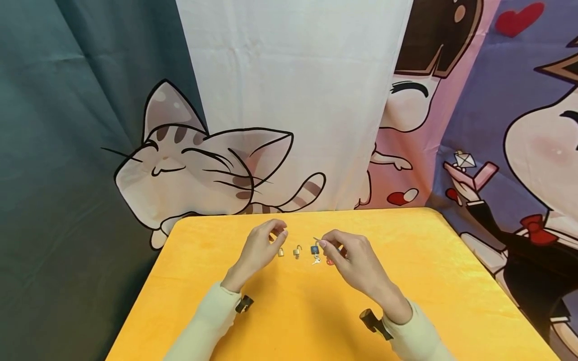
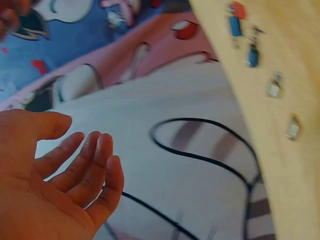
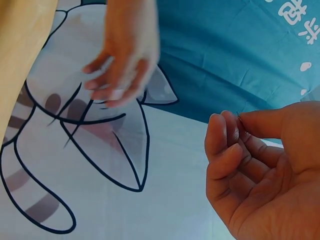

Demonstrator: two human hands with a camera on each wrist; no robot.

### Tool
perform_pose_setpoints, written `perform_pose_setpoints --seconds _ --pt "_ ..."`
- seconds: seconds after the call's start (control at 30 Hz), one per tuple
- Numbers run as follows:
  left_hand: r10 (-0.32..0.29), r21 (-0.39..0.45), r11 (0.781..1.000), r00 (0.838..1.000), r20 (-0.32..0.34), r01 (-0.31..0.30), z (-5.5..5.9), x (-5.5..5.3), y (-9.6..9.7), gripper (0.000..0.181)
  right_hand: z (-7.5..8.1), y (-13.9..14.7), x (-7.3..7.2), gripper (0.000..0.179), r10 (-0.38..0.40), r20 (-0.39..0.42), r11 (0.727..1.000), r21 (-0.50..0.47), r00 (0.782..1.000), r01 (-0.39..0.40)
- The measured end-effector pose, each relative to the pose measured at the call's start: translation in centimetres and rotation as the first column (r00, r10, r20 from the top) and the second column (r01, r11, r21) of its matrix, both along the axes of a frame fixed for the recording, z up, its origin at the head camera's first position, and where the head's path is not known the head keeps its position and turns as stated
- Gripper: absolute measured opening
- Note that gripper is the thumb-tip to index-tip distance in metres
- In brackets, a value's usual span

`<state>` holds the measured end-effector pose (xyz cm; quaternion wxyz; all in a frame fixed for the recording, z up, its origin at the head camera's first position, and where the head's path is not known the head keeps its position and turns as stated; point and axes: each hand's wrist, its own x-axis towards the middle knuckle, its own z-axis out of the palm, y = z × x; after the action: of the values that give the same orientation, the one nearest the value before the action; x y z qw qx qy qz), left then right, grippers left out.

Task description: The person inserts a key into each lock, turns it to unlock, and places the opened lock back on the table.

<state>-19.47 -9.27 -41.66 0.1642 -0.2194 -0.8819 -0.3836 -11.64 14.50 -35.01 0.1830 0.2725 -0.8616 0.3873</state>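
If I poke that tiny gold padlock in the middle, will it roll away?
Probably not. The gold padlock looks blocky and appears to lie flat on the soft yellow tablecloth, so it would likely slide or tip. Being metal, it is probably stiff and heavy for its size.

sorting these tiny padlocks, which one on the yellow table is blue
The padlock at the right end of the row, just left of the right hand; the two padlocks to its left are brass-coloured.
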Motion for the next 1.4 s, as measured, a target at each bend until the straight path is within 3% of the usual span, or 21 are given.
perform_pose_setpoints --seconds 0.27,0.47,0.73,0.87,1.07,1.13,1.3,1.4 --pt "0.100 -0.152 0.985 0.981 0.164 -0.075 -3.3 -3.1 -0.6 0.022 -0.2 0.2 0.1 0.009 -0.010 -0.007 1.000 -0.010 1.000 0.010" --pt "0.121 -0.224 0.973 0.956 0.269 -0.060 -5.3 -4.6 -0.8 0.025 -0.2 0.4 0.1 0.008 -0.019 0.000 1.000 -0.002 1.000 0.019" --pt "0.164 -0.277 0.960 0.903 0.398 -0.052 -7.6 -6.0 -0.6 0.031 -0.2 0.3 0.3 0.007 -0.003 0.070 0.999 0.047 0.998 0.000" --pt "0.183 -0.299 0.953 0.878 0.441 -0.049 -8.5 -6.4 -0.6 0.020 -0.3 0.3 0.3 0.007 -0.004 0.074 0.999 0.049 0.997 0.000" --pt "0.197 -0.314 0.949 0.842 0.502 -0.034 -9.4 -6.7 -0.4 0.046 -0.4 0.2 0.2 0.007 -0.001 0.075 0.998 0.055 0.997 -0.004" --pt "0.198 -0.312 0.949 0.840 0.505 -0.036 -9.5 -6.7 -0.3 0.049 -0.5 0.2 0.2 0.008 0.000 0.077 0.998 0.060 0.997 -0.004" --pt "0.194 -0.314 0.948 0.866 0.461 -0.045 -9.8 -6.8 0.1 0.051 -0.5 0.1 0.1 0.007 -0.008 0.081 0.997 0.074 0.997 0.002" --pt "0.199 -0.334 0.942 0.871 0.449 -0.043 -9.9 -6.9 0.3 0.050 -0.6 0.1 0.1 0.006 -0.015 0.083 0.997 0.078 0.996 0.009"
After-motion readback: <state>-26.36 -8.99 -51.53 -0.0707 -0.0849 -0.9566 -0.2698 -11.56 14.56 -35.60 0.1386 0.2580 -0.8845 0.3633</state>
